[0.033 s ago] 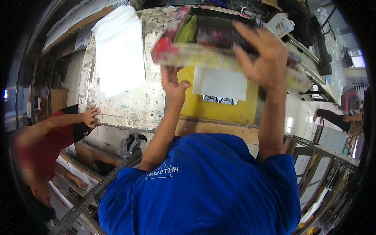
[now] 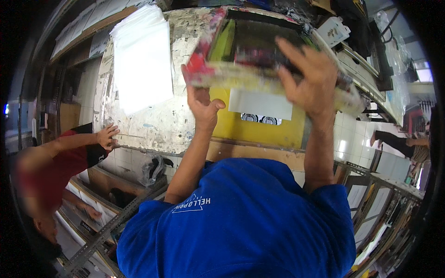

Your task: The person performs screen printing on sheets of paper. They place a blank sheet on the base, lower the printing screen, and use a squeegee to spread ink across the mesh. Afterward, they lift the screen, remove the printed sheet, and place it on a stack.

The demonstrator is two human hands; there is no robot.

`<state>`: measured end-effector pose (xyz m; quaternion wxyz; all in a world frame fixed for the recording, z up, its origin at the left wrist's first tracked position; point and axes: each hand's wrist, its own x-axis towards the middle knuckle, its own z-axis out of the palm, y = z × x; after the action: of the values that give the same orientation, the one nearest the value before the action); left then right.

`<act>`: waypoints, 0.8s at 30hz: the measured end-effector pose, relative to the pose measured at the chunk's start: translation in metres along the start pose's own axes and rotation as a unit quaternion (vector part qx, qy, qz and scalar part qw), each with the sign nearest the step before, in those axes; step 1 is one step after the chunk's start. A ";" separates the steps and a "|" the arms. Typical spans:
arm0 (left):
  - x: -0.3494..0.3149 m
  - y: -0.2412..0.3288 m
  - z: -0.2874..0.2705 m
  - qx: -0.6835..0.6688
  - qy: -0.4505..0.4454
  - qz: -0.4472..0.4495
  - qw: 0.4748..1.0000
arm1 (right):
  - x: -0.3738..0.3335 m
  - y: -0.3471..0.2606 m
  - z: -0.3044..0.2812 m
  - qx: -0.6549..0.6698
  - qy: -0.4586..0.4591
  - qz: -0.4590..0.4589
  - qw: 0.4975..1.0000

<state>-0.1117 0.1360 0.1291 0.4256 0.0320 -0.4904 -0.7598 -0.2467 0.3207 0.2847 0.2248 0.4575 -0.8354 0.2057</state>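
A screen printing frame (image 2: 273, 82), its wood stained yellow and red, is tilted up over the yellow board and blurred by motion. My left hand (image 2: 202, 105) supports its near left corner, the fingers against the frame and the thumb held out. Over the near right part of the frame is my right hand (image 2: 314, 81), fingers stretched and spread, gripping nothing I can see. A dark reddish bar (image 2: 255, 56) shows inside the frame. Beneath it, a white sheet (image 2: 262, 105) lies on the yellow board (image 2: 259, 133), beside a black-and-white printed patch (image 2: 260, 119).
A stack of white sheets (image 2: 143, 69) lies left on the paint-spotted table (image 2: 153, 134). At the table's left corner rests a co-worker's hand (image 2: 108, 136). A white box (image 2: 333, 30) stands at the far right. Metal racks (image 2: 375, 185) flank me.
The near edge of the frame has come down toward me and slightly right. My left fingers now show beside its left corner; my right hand has moved slightly with it.
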 end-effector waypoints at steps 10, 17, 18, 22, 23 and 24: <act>-0.101 -0.036 -0.106 0.424 -0.032 -0.080 0.902 | -0.125 0.001 0.131 0.133 -0.193 0.101 0.967; -0.099 -0.033 -0.108 0.570 -0.071 -0.059 0.816 | -0.126 0.023 0.184 0.070 -0.216 0.130 0.965; -0.100 -0.031 -0.108 0.575 -0.071 -0.065 0.812 | -0.118 0.034 0.193 0.061 -0.200 0.117 0.971; -0.097 -0.022 -0.103 0.581 -0.080 -0.080 0.806 | -0.070 0.087 0.233 0.027 -0.136 0.081 0.987; -0.097 -0.023 -0.104 0.581 -0.082 -0.081 0.806 | -0.057 0.101 0.243 0.019 -0.120 0.075 0.990; -0.097 -0.023 -0.105 0.581 -0.085 -0.081 0.805 | -0.045 0.115 0.253 0.011 -0.108 0.071 0.992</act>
<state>-0.0152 0.1299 0.0209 0.2210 0.2485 -0.8699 -0.3644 -0.3709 0.2688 0.0380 0.1128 0.4193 -0.8827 0.1797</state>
